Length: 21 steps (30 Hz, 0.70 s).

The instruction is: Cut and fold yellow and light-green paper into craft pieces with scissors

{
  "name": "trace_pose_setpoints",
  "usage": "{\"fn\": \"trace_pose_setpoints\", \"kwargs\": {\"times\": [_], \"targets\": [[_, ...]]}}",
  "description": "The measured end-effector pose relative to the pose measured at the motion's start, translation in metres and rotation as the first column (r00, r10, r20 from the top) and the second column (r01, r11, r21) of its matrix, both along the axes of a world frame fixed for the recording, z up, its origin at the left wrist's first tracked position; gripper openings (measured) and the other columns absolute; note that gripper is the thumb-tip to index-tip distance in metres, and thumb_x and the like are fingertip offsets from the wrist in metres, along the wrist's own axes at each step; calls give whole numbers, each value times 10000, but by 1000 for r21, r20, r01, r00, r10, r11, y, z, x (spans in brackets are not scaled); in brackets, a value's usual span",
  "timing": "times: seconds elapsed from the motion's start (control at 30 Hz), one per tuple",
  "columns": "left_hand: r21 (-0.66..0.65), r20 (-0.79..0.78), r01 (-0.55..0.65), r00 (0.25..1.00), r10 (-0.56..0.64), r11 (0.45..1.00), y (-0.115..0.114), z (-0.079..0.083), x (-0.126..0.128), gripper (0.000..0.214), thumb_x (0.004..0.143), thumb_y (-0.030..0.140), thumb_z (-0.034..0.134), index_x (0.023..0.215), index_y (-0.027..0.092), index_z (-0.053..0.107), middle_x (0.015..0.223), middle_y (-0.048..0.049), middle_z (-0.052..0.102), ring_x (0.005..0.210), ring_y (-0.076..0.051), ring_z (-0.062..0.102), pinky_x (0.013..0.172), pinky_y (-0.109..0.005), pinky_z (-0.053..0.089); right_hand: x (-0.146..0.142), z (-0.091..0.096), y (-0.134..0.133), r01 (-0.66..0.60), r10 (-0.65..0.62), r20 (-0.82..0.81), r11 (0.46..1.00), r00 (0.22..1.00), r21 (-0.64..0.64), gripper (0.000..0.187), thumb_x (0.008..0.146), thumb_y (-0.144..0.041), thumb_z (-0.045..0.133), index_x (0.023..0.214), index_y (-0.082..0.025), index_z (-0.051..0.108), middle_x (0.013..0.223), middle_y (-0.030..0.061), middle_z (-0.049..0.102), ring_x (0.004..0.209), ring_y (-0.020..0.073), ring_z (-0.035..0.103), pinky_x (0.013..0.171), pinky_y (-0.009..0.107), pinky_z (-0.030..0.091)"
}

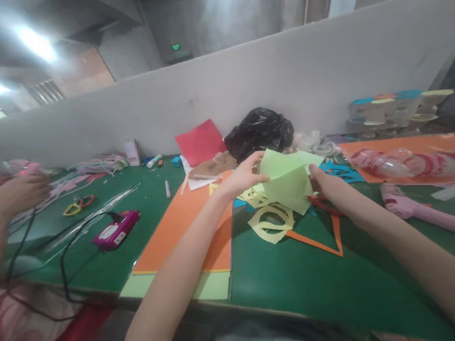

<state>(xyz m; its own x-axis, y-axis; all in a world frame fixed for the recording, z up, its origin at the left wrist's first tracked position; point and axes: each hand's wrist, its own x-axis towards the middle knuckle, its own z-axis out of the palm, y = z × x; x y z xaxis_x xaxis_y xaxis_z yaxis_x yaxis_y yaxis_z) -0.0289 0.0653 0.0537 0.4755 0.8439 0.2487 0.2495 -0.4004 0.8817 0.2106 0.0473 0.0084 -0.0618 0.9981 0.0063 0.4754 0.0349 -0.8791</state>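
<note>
Both hands are at a light green sheet of paper (287,186), raised over the table and bent so that two layers show. My left hand (249,175) pinches its left edge between thumb and fingers. At the right edge, my right hand (326,183) is closed on the paper, its fingers partly hidden. Something red-orange (326,206) shows just under the right hand; I cannot tell whether it is held. Below the sheet lie a pale yellow paper cutout (272,223) with a round hole and a thin orange paper strip (317,242).
Orange sheets (185,232) lie left of centre on the green table (285,287). A black plastic bag (262,133) and red paper (201,142) stand behind. At right is a pink tool (426,214). Another person's hand (18,194) works at left, near a magenta device (116,230) with a cable.
</note>
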Motion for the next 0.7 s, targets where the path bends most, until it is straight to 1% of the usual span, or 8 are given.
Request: {"fn": "trace_pose_setpoints", "kwargs": {"times": [0.03, 0.07, 0.13, 0.2, 0.27, 0.4, 0.57, 0.7], "targets": [[10, -3, -4, 1000, 4, 1000, -1, 0, 1, 639, 767, 172, 654, 1379, 248, 486, 1420, -101, 534, 1151, -222, 585, 993, -384, 459, -3, 3, -2, 16, -27, -130, 996, 991, -87, 640, 951, -701, 299, 1115, -225, 694, 1221, 100, 691, 1069, 270, 665, 920, 380, 529], [19, -6, -4, 1000, 4, 1000, -2, 0, 2, 645, 767, 173, 652, 1384, 253, 480, 1421, -96, 533, 1143, -217, 587, 986, -375, 462, -5, 6, -3, 25, -53, -205, 990, 977, -139, 640, 929, -720, 345, 1142, -224, 689, 1248, 95, 680, 1081, 272, 663, 934, 388, 531], [30, -9, 4, 1000, -4, 1000, -4, 2, 5, 655, 763, 166, 643, 1388, 254, 471, 1408, -89, 543, 1116, -207, 595, 955, -351, 477, -7, 9, -5, 49, -92, -264, 985, 960, -167, 614, 898, -720, 433, 1138, -218, 693, 1254, 95, 676, 1093, 275, 661, 938, 394, 538], [37, -16, 6, 1000, -6, 999, -6, 3, 7, 664, 754, 153, 632, 1389, 253, 466, 1394, -86, 552, 1088, -199, 602, 906, -324, 494, -7, 11, -8, 66, -102, -270, 988, 957, -137, 554, 872, -700, 516, 1073, -221, 708, 1195, 93, 698, 1084, 278, 660, 891, 378, 562], [36, -35, -6, 999, 8, 999, -8, 3, 10, 671, 748, 144, 621, 1391, 250, 463, 1391, -88, 550, 1052, -190, 607, 843, -298, 505, -6, 13, -12, 71, -93, -259, 993, 961, -94, 480, 849, -667, 579, 975, -224, 712, 1091, 91, 719, 1031, 281, 670, 791, 348, 583], [29, -81, -29, 996, 32, 999, -9, 3, 13, 670, 748, 135, 612, 1392, 235, 460, 1392, -96, 544, 1000, -173, 611, 790, -274, 506, -5, 17, -17, 89, -90, -210, 996, 973, -15, 326, 817, -531, 638, 807, -207, 675, 953, 80, 713, 906, 261, 675, 654, 296, 561], [48, -139, -45, 989, 52, 998, -9, 3, 13, 632, 769, 173, 625, 1377, 251, 474, 1335, -92, 579, 1053, -196, 605, 833, -295, 505, -4, 18, -17, 45, -49, -240, 999, 970, -25, 179, 781, -376, 607, 835, -208, 636, 886, 45, 700, 863, 237, 680, 715, 311, 554], [74, -149, -124, 980, 133, 990, -8, 6, 11, 488, 852, 334, 621, 1327, 270, 531, 1309, -88, 590, 1104, -211, 599, 862, -317, 498, -1, 14, -13, 56, -48, -259, 998, 965, 25, 210, 763, -338, 580, 902, -197, 650, 898, 43, 703, 866, 227, 675, 745, 309, 541]]}}
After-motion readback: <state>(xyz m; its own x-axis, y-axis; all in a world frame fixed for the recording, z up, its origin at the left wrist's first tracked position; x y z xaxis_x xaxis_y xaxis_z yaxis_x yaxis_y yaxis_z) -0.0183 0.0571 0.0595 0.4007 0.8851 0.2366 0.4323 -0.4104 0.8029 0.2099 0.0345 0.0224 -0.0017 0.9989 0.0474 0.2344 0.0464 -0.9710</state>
